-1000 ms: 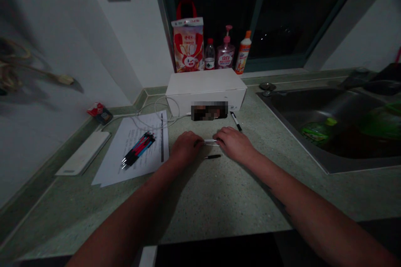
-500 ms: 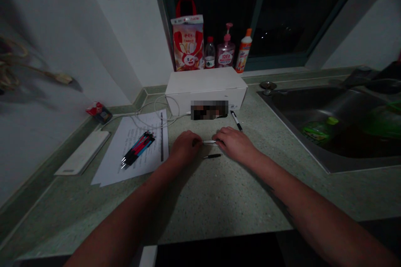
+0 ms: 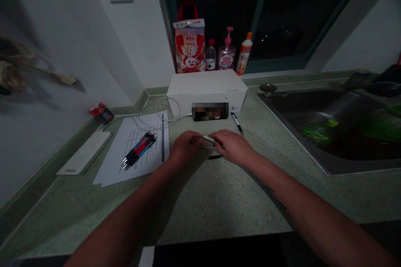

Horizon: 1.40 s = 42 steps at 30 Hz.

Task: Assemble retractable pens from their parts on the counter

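White plastic pen tube [image 3: 209, 138] has tipped since the earlier frame: was near level, now slants, left end higher, center of frame. Right hand [image 3: 233, 145] pinches its right end; left hand [image 3: 185, 147] is curled with fingertips at the left end, can't tell if gripping. Thin pale rod [image 3: 208, 147] shows just below the tube, between the hands. Short black pen piece [image 3: 213, 157] lies under that on the speckled green stone bench [image 3: 200, 204]. Black-and-white pen [image 3: 237, 123] lies slanted above the right hand. Left of center: bunch of black, red and blue pens [image 3: 138, 150] on printed white paper sheets [image 3: 109, 171]. Upper center: long white cardboard box [image 3: 205, 83], dark phone [image 3: 216, 114] in front, screen pixelated. Steel sink [image 3: 313, 158] at right.
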Each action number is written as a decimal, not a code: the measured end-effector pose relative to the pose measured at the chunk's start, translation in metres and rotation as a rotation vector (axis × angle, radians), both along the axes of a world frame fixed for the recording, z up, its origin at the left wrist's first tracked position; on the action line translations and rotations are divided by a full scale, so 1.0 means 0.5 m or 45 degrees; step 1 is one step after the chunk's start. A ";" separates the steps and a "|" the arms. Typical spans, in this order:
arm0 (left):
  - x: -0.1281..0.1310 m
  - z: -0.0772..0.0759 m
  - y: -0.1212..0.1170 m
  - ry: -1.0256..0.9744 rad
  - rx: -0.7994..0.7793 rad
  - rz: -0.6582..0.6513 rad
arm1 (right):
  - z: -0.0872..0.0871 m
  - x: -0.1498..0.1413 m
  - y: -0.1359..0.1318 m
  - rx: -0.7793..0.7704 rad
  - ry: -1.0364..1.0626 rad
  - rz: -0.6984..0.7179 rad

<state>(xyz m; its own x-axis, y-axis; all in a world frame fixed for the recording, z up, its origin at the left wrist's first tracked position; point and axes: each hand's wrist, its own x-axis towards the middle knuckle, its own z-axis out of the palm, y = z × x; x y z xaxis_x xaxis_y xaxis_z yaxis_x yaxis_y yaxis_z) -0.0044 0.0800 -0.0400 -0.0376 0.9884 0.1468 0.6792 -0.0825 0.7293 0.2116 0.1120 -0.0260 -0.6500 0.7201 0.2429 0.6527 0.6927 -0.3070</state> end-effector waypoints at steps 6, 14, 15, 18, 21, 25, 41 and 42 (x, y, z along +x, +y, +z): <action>-0.003 0.015 -0.011 0.422 0.083 -0.249 | 0.007 0.000 0.002 -0.076 0.128 -0.271; 0.004 0.025 -0.012 0.646 0.037 -0.346 | 0.007 0.006 0.007 0.036 -0.013 -0.303; 0.002 0.026 -0.011 0.674 0.029 -0.336 | 0.005 0.008 0.009 0.051 -0.067 -0.288; -0.010 0.031 -0.006 0.740 0.019 -0.262 | 0.000 0.013 0.013 0.065 -0.169 -0.257; -0.030 0.035 0.000 0.745 0.011 -0.156 | -0.004 0.014 0.015 0.075 -0.196 -0.248; -0.047 0.036 0.004 0.752 0.003 -0.069 | -0.005 0.014 0.015 0.078 -0.192 -0.251; -0.013 0.035 -0.006 0.743 -0.052 -0.121 | -0.002 0.006 0.009 0.061 -0.207 -0.128; -0.008 0.035 -0.008 0.742 -0.049 -0.140 | -0.003 0.005 0.008 0.062 -0.207 -0.103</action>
<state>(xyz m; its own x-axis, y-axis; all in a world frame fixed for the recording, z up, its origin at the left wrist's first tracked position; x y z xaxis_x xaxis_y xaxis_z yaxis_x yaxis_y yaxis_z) -0.0085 0.0759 -0.0227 0.1416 0.9870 0.0762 0.9575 -0.1561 0.2427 0.2139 0.1160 -0.0274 -0.6240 0.7615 0.1754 0.7452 0.6474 -0.1599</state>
